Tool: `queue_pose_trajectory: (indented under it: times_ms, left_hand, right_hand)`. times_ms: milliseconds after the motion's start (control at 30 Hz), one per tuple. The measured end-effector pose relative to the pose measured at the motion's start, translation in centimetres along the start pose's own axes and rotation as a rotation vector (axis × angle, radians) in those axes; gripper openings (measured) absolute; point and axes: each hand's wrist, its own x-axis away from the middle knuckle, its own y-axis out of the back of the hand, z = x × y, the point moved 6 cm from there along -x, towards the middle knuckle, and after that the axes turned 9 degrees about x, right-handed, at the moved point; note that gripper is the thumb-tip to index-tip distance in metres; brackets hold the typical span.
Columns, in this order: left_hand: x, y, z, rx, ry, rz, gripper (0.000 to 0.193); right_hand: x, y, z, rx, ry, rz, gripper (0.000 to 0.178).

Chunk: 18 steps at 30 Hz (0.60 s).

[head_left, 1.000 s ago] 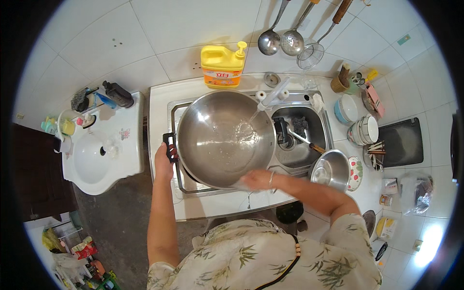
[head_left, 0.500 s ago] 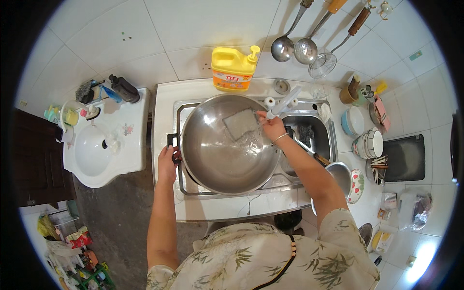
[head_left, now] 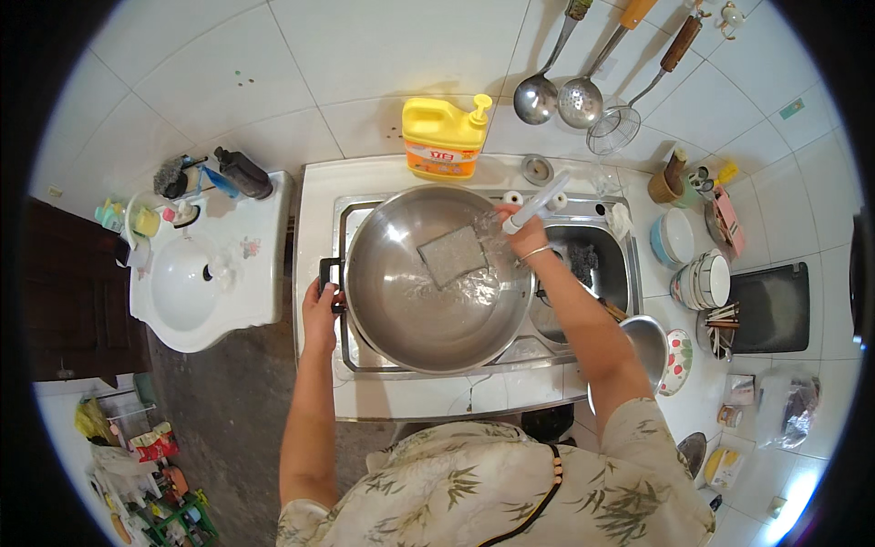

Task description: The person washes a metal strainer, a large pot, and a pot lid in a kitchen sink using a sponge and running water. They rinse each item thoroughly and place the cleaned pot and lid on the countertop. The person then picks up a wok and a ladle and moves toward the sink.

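Note:
A wide stainless-steel wok (head_left: 392,319) rests across the sink, its left black handle (head_left: 326,271) gripped by my left hand (head_left: 319,310). Under the tip of the pale translucent tap spout (head_left: 538,202), my right hand (head_left: 526,235) is held above the wok's far right rim. Water splashes around its fingers, which are partly hidden by the spout, so I cannot tell whether they hold anything. On the wok's bottom lies a greyish square pad or cloth (head_left: 452,255), wet, with water rippling beside it.
A yellow pump jug (head_left: 442,150) stands behind the wok. The sink's right basin (head_left: 606,283) holds a dark scrubber. Farther right are a metal bowl (head_left: 649,342), stacked bowls (head_left: 702,281) and chopsticks (head_left: 723,319). Ladles (head_left: 536,98) hang above; a white washbasin (head_left: 182,301) stands left.
My right hand has drawn back slightly to the right, closer in under the spout. The square pad has shifted a little nearer to me. My left hand stays on the handle.

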Motion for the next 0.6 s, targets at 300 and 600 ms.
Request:
queue_pose_trajectory:
  times_ms: [300,600]
  left_hand:
    - [0.1,0.2,0.3,-0.008,-0.021,-0.032,0.03]
    - [0.4,0.3,0.1,-0.007,-0.035,-0.052,0.029]
  right_hand:
    - [-2.5,2.5,5.8,1.362,-0.138,-0.001,0.041]
    - [1.5,-6.4,5.6,1.54,0.123,0.181,0.024]
